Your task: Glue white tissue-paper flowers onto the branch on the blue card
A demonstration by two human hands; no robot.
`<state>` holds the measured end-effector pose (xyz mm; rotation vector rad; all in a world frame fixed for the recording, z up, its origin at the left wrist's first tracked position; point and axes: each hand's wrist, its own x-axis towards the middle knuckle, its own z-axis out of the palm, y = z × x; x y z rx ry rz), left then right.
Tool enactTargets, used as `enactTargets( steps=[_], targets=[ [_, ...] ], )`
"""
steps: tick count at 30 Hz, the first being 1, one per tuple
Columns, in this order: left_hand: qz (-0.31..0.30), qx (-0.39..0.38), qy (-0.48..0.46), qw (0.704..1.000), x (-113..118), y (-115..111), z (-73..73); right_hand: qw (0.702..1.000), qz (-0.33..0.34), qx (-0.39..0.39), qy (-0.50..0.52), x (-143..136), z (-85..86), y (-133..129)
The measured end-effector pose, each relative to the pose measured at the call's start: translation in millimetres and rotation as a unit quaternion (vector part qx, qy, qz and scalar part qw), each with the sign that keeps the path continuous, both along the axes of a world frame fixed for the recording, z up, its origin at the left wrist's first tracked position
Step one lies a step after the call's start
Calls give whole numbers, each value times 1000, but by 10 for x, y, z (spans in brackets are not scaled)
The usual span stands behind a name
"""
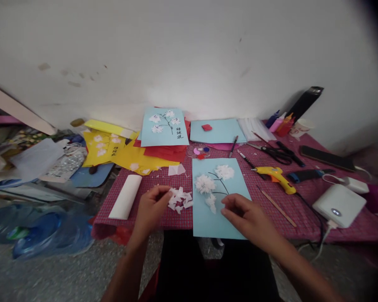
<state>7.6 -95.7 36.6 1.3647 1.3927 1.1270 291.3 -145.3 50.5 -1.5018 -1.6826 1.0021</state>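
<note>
A light blue sheet [220,224] lies at the table's front edge, bearing a dark drawn branch and white paper blossoms [205,184]. Over its right side is my right hand [242,214], thumb and forefinger close together beside the lowest blossom; anything between them is too small to see. My left hand [154,207] is at the left edge of a pile of torn white paper pieces [180,199], its fingertips pinched together at the pieces. Whether a piece is in that pinch is hard to tell. A white paper roll [126,197] lies left of my left hand.
Behind are a finished-looking blue flower card [165,136], yellow sheets [105,151] and red paper [166,153]. On the right lie a yellow glue gun [275,174], scissors [272,154], a wooden stick [279,206] and a white power bank [339,205] with cables.
</note>
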Motion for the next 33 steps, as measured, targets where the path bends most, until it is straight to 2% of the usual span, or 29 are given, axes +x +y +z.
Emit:
enactTargets(
  steps=[2, 4, 7, 9, 16, 24, 30, 33],
  targets=[
    [-39, -58, -147, 987, 214, -123, 19, 998, 30, 7, 48, -120, 17, -25],
    [-78, -117, -253, 957, 436, -234, 8, 996, 50, 3, 75, -223, 29, -44],
    [-117, -188, -334, 916, 698, -353, -38, 992, 66, -8, 106, -290, 29, -65],
    [-133, -206, -351, 904, 807, -402, -73, 991, 62, -18, 122, -280, 16, -83],
    [-147, -219, -329, 907, 949, -484, -122, 985, 25, -40, 167, -179, -80, -132],
    [-166, -163, -285, 930, 974, -493, -181, 973, -31, -89, 210, -178, -123, -93],
    [-137, -123, -232, 955, 962, -493, -246, 963, -5, -109, 247, -153, -152, -96],
    [-131, -95, -159, 974, 946, -498, -222, 961, 18, -115, 250, -124, -174, -120]
  ],
)
